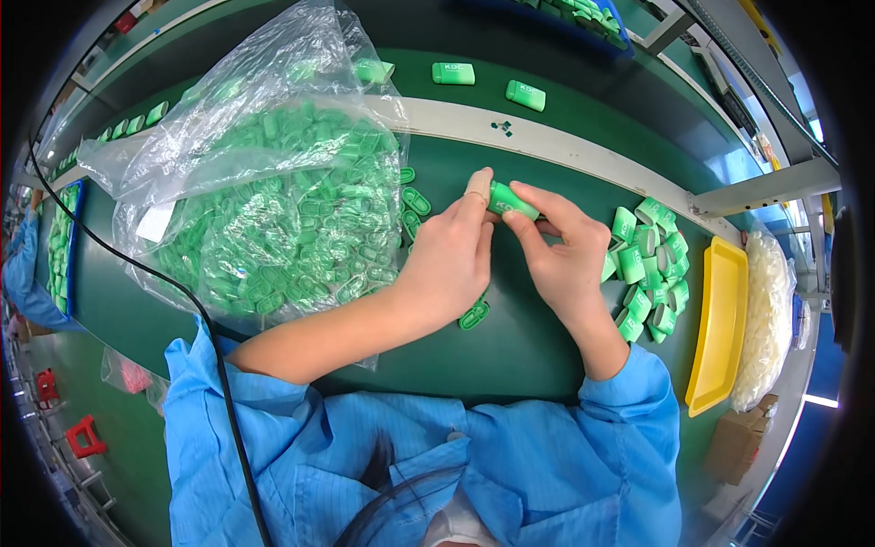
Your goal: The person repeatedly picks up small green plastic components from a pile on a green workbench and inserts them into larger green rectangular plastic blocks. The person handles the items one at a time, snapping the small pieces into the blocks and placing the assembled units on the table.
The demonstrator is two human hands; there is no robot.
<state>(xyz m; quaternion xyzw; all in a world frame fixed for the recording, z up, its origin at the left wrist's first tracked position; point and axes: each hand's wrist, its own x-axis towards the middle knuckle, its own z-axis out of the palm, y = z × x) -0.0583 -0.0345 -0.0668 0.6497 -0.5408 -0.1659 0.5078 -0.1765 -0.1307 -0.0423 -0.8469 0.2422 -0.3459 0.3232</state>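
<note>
On the big green table (533, 360) sits a clear bag (292, 59) full of green loops (328, 214). A pile of green cases (649, 241) lies to the right. Between them, the person's right hand (567, 251) pinches one small case (513, 204). The left hand (447, 255) touches its left end; whether it grips too, one can't tell. The small case looks light, hard and maybe slippery, so its wide sides seem best to hold.

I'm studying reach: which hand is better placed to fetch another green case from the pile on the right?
Likely the right hand: it is nearer the pile, though it holds a green case; the left hand is farther, towards the plastic bag.
</note>
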